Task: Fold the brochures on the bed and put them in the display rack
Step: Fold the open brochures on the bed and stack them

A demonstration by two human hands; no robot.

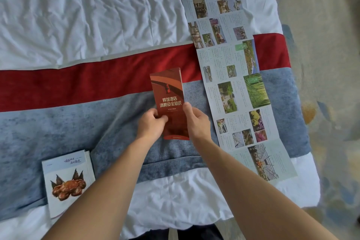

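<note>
While both hands hold the folded red brochure (169,103) above the bed's (78,15) blue and red runner (58,122), I see my left hand (151,124) pinching its lower left edge with curled fingers (158,116), and my right hand (196,122) gripping the right edge, thumb on the cover. A long unfolded brochure (231,76) lies just to the right on the bed, and a folded one with a crab picture (67,182) lies near the bed's front left.

A single head-worn wide-angle camera looked steeply down over the bed (78,15) from its foot end. Both forearms reached forward from the bottom edge, close beneath the lens.
</note>
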